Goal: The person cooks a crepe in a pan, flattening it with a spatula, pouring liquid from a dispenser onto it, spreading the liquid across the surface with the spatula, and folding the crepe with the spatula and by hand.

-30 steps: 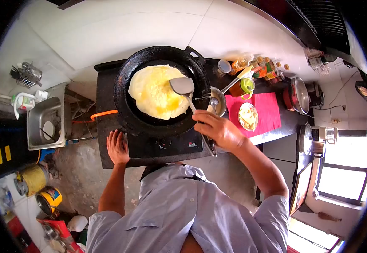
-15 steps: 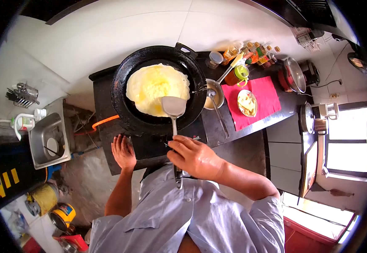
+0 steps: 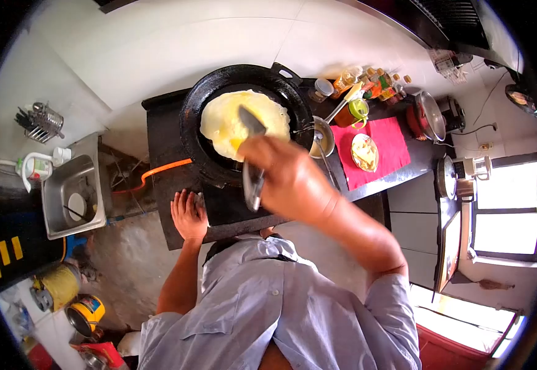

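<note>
Spatula (image 3: 253,123) gripped in right hand (image 3: 282,171), long axis forward, blade (image 3: 250,117) toward wall (image 3: 157,49) over pancake (image 3: 222,123), left hand (image 3: 189,216) spread on counter (image 3: 163,197)

kitchen: black wok (image 3: 192,117) on stove (image 3: 226,208), metal sink (image 3: 82,179), clustered bottles (image 3: 379,86).

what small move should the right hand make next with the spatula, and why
I'd probably smooth the deeper yellow patch outward with the grey metal spatula: the right hand already has its handle in its grip, the blade is over the thin, roughly round, pale yellow pancake in the wide black wok, and the uneven colour suggests wetter spots.
</note>
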Motion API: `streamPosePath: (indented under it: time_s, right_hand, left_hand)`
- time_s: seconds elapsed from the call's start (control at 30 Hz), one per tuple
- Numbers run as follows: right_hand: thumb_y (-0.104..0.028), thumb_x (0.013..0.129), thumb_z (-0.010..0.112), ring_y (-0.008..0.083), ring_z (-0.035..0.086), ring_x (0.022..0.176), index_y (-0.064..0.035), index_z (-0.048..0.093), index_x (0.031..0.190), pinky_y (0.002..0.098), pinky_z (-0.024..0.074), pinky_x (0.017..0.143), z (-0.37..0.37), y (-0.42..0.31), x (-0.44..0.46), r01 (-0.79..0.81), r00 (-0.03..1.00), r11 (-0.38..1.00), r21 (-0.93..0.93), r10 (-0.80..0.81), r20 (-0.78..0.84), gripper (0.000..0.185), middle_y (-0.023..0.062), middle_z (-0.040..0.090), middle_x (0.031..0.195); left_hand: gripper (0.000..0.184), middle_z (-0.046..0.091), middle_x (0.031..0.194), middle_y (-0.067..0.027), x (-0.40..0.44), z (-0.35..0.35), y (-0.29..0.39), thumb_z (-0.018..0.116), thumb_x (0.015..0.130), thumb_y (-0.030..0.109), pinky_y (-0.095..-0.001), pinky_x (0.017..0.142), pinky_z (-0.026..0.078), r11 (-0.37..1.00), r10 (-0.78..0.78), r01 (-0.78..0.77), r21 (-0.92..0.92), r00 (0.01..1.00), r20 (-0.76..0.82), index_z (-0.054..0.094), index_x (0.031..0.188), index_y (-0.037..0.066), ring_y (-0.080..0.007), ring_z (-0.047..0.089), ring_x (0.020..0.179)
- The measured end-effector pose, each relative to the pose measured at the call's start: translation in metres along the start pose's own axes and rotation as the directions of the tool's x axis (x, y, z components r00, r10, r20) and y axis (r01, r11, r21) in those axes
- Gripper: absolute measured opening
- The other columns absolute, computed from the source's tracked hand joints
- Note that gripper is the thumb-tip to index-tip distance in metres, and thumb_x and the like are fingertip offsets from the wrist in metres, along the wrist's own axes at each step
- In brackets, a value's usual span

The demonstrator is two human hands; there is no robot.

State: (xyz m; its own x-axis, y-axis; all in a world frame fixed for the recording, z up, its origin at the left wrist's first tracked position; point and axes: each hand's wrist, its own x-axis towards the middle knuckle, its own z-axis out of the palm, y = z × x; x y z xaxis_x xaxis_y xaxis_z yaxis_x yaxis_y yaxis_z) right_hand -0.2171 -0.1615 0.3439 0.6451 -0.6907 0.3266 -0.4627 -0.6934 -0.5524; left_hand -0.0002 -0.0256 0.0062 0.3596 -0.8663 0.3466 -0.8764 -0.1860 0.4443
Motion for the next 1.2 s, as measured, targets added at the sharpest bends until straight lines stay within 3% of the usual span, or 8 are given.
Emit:
streamPosePath:
  time_s: [0.03, 0.07, 0.1, 0.27, 0.37, 0.9, 1.03, 1.2]
  right_hand:
    - [0.008, 0.071, 0.06, 0.04, 0.067, 0.098, -0.0011, 0.064, 0.104, 0.0456, 0.0567, 0.087, -0.008, 0.008, 0.012, -0.039, 0.999, 0.999, -0.004, 0.039, -0.029, 0.035, 0.0178, 0.067, 0.106]
    - [0.006, 0.076, 0.061, 0.0411, 0.067, 0.096, 0.0006, 0.064, 0.103, 0.0465, 0.0559, 0.084, -0.015, 0.022, 0.022, 0.158, 0.987, 0.95, -0.27, -0.153, 0.036, 0.027, 0.0181, 0.067, 0.102]
    - [0.0, 0.082, 0.064, 0.0407, 0.067, 0.097, 0.0023, 0.064, 0.103, 0.0461, 0.056, 0.084, -0.023, 0.022, 0.033, 0.104, 0.995, 0.956, -0.274, -0.096, 0.041, 0.021, 0.0203, 0.066, 0.106]
    - [-0.016, 0.089, 0.072, 0.0473, 0.069, 0.087, 0.004, 0.06, 0.112, 0.0518, 0.0562, 0.079, -0.015, 0.041, 0.065, -0.165, 0.976, 0.902, -0.398, 0.209, 0.069, 0.033, 0.0284, 0.069, 0.088]
    - [-0.02, 0.089, 0.074, 0.0492, 0.069, 0.084, 0.0048, 0.058, 0.116, 0.0542, 0.0557, 0.076, -0.005, 0.05, 0.076, -0.156, 0.977, 0.913, -0.377, 0.198, 0.076, 0.04, 0.0286, 0.068, 0.079]
    - [-0.031, 0.09, 0.073, 0.0517, 0.07, 0.088, 0.0071, 0.059, 0.097, 0.0548, 0.0565, 0.085, 0.042, 0.026, 0.162, -0.188, 0.944, 0.89, -0.415, 0.28, 0.172, 0.041, 0.0297, 0.07, 0.084]
    - [-0.024, 0.092, 0.069, 0.0474, 0.073, 0.093, 0.0095, 0.061, 0.106, 0.0506, 0.0583, 0.09, 0.046, 0.021, 0.191, -0.221, 0.932, 0.893, -0.393, 0.313, 0.186, 0.037, 0.0305, 0.071, 0.091]
    - [-0.032, 0.091, 0.069, 0.0446, 0.074, 0.097, 0.0093, 0.063, 0.107, 0.0481, 0.0592, 0.091, 0.054, 0.038, 0.225, -0.235, 0.945, 0.888, -0.396, 0.304, 0.119, 0.045, 0.0295, 0.073, 0.097]
  left_hand:
    - [0.039, 0.062, 0.143, -0.0133, 0.0, 0.0, 0.001, 0.062, 0.089, 0.016, -0.0539, 0.122, 0.033, 1.0, 0.004, -0.004, -0.001, 1.0, -0.011, 0.069, 0.127, 0.008, -0.0367, 0.049, 0.142]
    - [0.039, 0.062, 0.143, -0.0136, 0.001, -0.001, 0.002, 0.063, 0.089, 0.016, -0.0536, 0.122, 0.033, 1.0, -0.001, 0.001, -0.008, 1.0, -0.021, 0.07, 0.126, 0.007, -0.0361, 0.05, 0.141]
    - [0.038, 0.063, 0.142, -0.0136, 0.001, -0.001, 0.002, 0.063, 0.089, 0.016, -0.0535, 0.121, 0.033, 1.0, -0.005, 0.004, -0.017, 1.0, -0.028, 0.07, 0.125, 0.007, -0.0361, 0.051, 0.141]
    - [0.037, 0.063, 0.142, -0.0141, 0.001, -0.004, 0.003, 0.063, 0.088, 0.016, -0.0531, 0.121, 0.034, 0.999, -0.018, 0.015, -0.052, 0.998, -0.055, 0.072, 0.122, 0.007, -0.0362, 0.052, 0.14]
    - [0.038, 0.063, 0.142, -0.0146, 0.001, -0.005, 0.002, 0.063, 0.087, 0.016, -0.0532, 0.122, 0.034, 0.997, -0.017, 0.013, -0.074, 0.998, -0.06, 0.071, 0.122, 0.006, -0.0363, 0.052, 0.14]
    - [0.037, 0.064, 0.14, -0.0149, 0.004, -0.007, 0.001, 0.062, 0.088, 0.017, -0.0539, 0.122, 0.033, 0.993, -0.067, 0.064, -0.095, 0.997, -0.028, 0.072, 0.121, 0.005, -0.0366, 0.052, 0.14]
    - [0.034, 0.064, 0.14, -0.0143, 0.006, -0.009, 0.002, 0.062, 0.088, 0.015, -0.0539, 0.122, 0.033, 0.992, -0.075, 0.071, -0.107, 0.997, -0.034, 0.073, 0.119, 0.005, -0.0375, 0.052, 0.139]
    - [0.039, 0.064, 0.14, -0.0154, 0.006, -0.009, 0.0, 0.062, 0.087, 0.018, -0.0533, 0.122, 0.033, 0.992, -0.075, 0.072, -0.1, 0.997, -0.03, 0.073, 0.122, 0.005, -0.0367, 0.053, 0.139]
